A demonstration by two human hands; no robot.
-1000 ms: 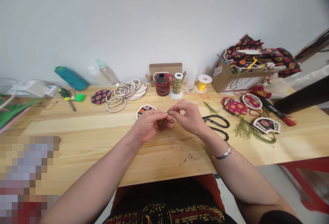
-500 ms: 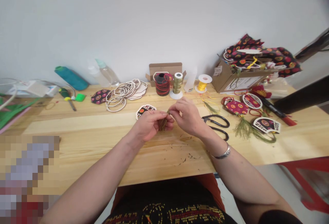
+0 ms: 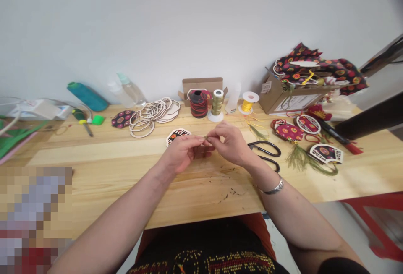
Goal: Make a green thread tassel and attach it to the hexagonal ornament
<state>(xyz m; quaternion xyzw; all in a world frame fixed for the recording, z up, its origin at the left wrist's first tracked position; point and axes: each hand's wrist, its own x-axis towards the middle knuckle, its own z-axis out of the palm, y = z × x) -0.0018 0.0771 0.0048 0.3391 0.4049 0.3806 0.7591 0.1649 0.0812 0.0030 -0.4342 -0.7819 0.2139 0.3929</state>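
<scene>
My left hand (image 3: 182,151) and my right hand (image 3: 229,143) meet above the middle of the table. Thumb and fingertips of both are pinched on an olive-green thread tassel (image 3: 206,138); only a small bit of it shows between them, and the rest is hidden or blurred. Just behind my left hand lies a patterned wooden-framed ornament (image 3: 178,135), partly covered by that hand. Black-handled scissors (image 3: 270,148) rest to the right, their blades hidden behind my right hand and wrist. Dark thread scraps (image 3: 231,194) are scattered on the wood below my hands.
Along the wall stand a dark red thread spool (image 3: 199,105), an olive thread cone (image 3: 217,104) and a yellow cord spool (image 3: 248,103). Wooden frames (image 3: 154,112) are piled left. A cardboard box (image 3: 286,100) of patterned fabric and finished ornaments (image 3: 289,131) occupy the right, near a black post (image 3: 371,116).
The tassel strands that hung below my fingers are now barely visible. My fingertips have shifted slightly, still pinched together; both arms stay nearly in place.
</scene>
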